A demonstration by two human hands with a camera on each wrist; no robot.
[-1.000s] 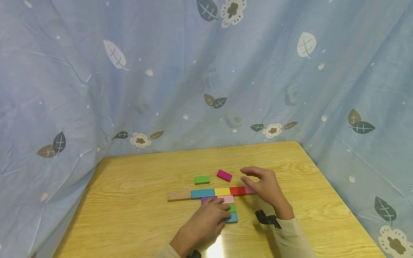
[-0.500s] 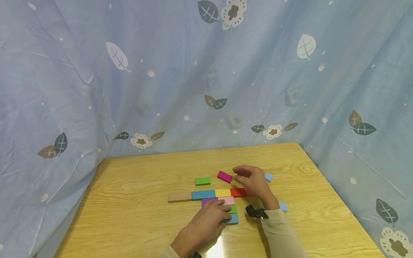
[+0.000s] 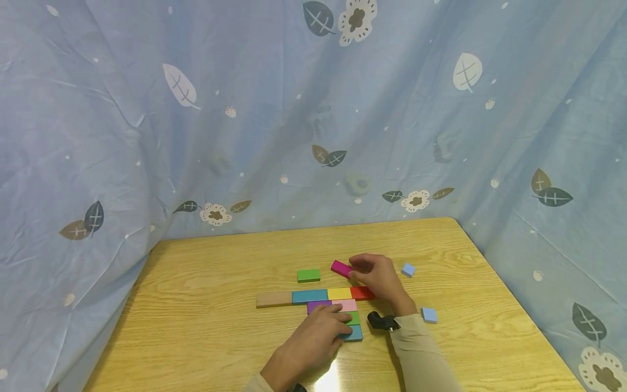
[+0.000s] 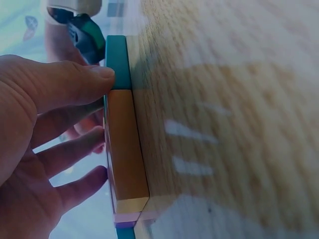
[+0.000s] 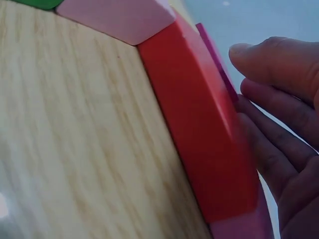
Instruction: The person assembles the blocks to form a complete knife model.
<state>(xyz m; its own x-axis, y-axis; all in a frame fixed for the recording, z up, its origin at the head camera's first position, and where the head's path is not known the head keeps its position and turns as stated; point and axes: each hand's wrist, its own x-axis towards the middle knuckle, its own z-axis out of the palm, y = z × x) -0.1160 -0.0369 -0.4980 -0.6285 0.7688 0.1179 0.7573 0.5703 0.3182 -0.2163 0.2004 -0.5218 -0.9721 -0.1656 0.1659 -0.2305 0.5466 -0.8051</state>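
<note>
The red block [image 5: 192,129] looks smooth, perhaps painted wood; the table [image 3: 206,272] is glossy wood-grain, the curtain [image 3: 264,114] cloth.

Green blocks [image 3: 308,275], light-blue [image 3: 429,314], blue [image 3: 310,296]: two each; pink [image 3: 345,305]: two-plus; magenta [image 3: 341,268], yellow [image 3: 339,294], red [image 3: 362,293], purple [image 3: 314,306], tan [image 3: 274,299], orange [image 4: 128,149]: single. Hands [image 3: 314,335]: two.

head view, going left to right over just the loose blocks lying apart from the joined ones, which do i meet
Green block → magenta block, its right end at the right hand → farther light blue block → nearer light blue block.
</note>
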